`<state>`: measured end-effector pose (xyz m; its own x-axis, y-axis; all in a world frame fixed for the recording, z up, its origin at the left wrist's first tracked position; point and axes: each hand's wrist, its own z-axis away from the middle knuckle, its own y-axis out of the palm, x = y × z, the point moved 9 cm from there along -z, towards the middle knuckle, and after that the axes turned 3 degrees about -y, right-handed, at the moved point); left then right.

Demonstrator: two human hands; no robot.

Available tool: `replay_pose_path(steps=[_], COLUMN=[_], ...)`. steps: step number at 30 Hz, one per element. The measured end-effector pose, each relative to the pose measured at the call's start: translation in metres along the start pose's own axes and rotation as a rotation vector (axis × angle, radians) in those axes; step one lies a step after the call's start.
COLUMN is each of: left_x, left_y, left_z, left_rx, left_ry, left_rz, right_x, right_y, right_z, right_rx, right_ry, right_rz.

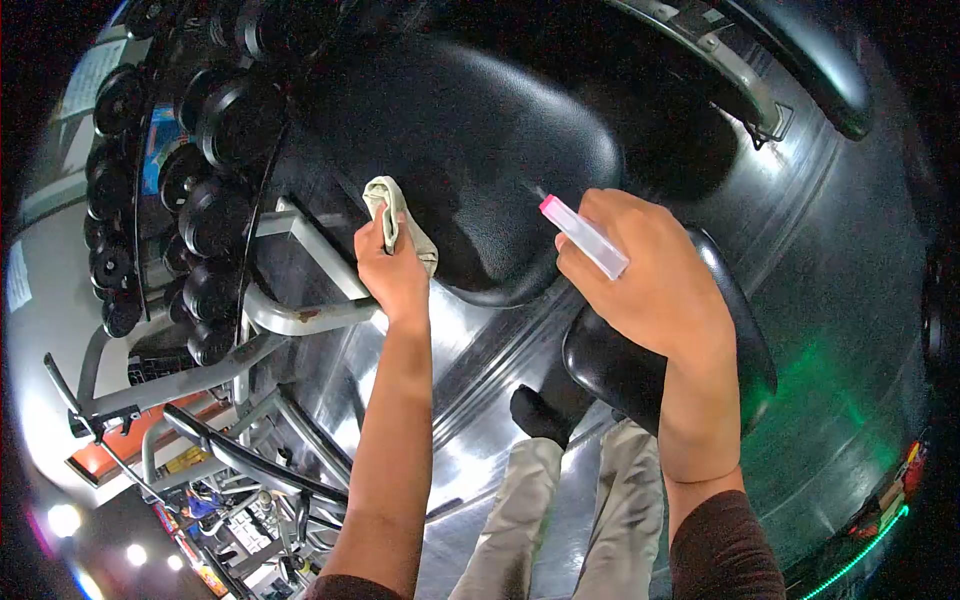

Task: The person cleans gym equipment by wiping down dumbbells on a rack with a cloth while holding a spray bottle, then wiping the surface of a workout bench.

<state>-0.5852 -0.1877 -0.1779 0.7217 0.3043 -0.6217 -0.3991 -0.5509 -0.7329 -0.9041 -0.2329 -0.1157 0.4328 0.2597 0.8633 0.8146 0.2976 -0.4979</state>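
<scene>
My left hand [391, 278] grips a folded pale cloth [420, 242], thumb on top, at the left edge of a black padded bench [470, 130]. In my right hand [655, 270] is a small clear spray bottle [592, 238] with a pink collar, tilted so its top points up and left over the pad. A faint whitish streak shows just beyond the bottle's tip. The fingers of my right hand are wrapped round the bottle and partly hidden. Dark, shiny patches mark the bench's surface between the two hands.
Black dumbbells [240, 120] fill a rack on the left. A grey metal frame [320, 255] stands beside the bench. Below my right hand is a smaller black seat pad [620, 375]. More gym equipment [270, 500] stands at lower left; another padded metal frame [720, 60] is at upper right.
</scene>
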Motion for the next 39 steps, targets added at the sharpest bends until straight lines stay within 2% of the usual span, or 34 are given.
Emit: replay_pose_path(steps=[3,10,11,15,19,21,23,25,27,28,30,31,33,35,37,39], left_x=[0.002,0.005,0.012,-0.012,-0.068,-0.098,-0.139,-0.149,-0.141,-0.135,-0.08,-0.068,-0.086,-0.08,-0.07,-0.046], left_y=[0.0,0.001,0.005,0.033,0.081,0.1,0.101,0.099,0.087,0.073,0.074,0.073,0.036,0.029,0.034,0.054], left_z=[0.002,-0.014,-0.022,-0.078,-0.109,-0.092,-0.046,0.0,0.035,0.05,0.071,0.069,0.059,0.024,-0.026,-0.088], left_rx=[-0.019,0.04,0.063,0.023,0.11,0.227,0.279,0.35,0.505,0.507,0.711,0.714,0.354,0.27,0.199,0.094], left_ry=[-0.001,-0.06,-0.166,0.082,0.321,0.479,0.627,0.625,0.462,0.461,0.01,0.01,0.628,0.673,0.569,0.414], left_rz=[-0.004,0.029,-0.011,-0.133,-0.107,0.046,-0.015,-0.032,0.073,0.075,0.26,0.264,-0.015,-0.191,-0.274,-0.207], right_x=[0.001,0.001,0.002,0.003,-0.003,-0.004,-0.003,-0.002,-0.001,-0.002,-0.004,-0.004,-0.003,-0.004,-0.004,-0.005], right_y=[-0.004,0.004,0.004,0.004,0.001,-0.003,-0.007,-0.008,-0.007,-0.007,-0.007,-0.008,-0.01,-0.011,-0.01,-0.01], right_z=[-0.003,-0.001,-0.002,-0.002,-0.003,-0.003,-0.003,-0.003,-0.003,-0.003,-0.002,-0.003,-0.002,-0.001,-0.002,-0.001], right_rx=[0.064,0.079,0.071,0.056,0.065,0.029,-0.017,-0.047,-0.04,-0.034,-0.04,-0.045,-0.045,-0.046,-0.026,-0.034], right_ry=[0.053,0.023,0.007,0.008,0.03,0.024,0.015,0.027,0.04,0.056,0.049,0.036,0.048,0.06,0.06,0.057], right_rz=[-0.006,-0.033,-0.039,-0.044,-0.051,-0.056,-0.063,-0.062,-0.09,-0.114,-0.111,-0.113,-0.105,-0.106,-0.106,-0.12])
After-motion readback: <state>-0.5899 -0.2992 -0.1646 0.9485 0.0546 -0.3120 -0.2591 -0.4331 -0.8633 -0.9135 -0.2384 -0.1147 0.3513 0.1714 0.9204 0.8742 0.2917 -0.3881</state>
